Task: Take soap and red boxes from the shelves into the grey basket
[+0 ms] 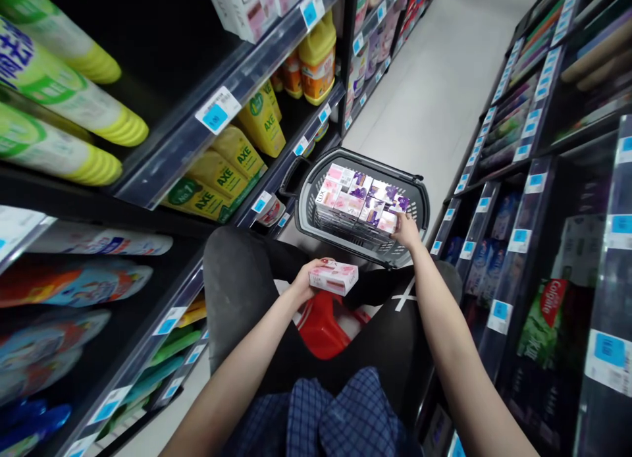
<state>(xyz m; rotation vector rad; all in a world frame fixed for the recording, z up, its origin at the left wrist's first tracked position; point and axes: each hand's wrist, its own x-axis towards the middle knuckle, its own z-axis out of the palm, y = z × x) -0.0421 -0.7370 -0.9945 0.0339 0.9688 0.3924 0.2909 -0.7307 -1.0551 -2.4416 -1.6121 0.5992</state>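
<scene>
My left hand (302, 284) grips a pink-and-white LUX soap box (334, 277) above my lap, in front of the basket. The grey shopping basket (419, 207) stands on the floor before my knees. Inside it, pink and purple-flowered soap boxes (351, 201) are packed side by side in stacks. My right hand (406, 233) reaches over the basket's near right side. Its fingers are closed on a pinkish soap box (387, 221) at the right end of the rows; the fingertips are partly hidden.
A shelf on my left holds yellow AXE bottles (224, 180), green-and-yellow packs (64, 81) and LUX boxes (244, 9). Toothpaste (543, 319) fills shelves on my right. The aisle floor (424, 88) runs ahead. Something red (323, 325) lies between my legs.
</scene>
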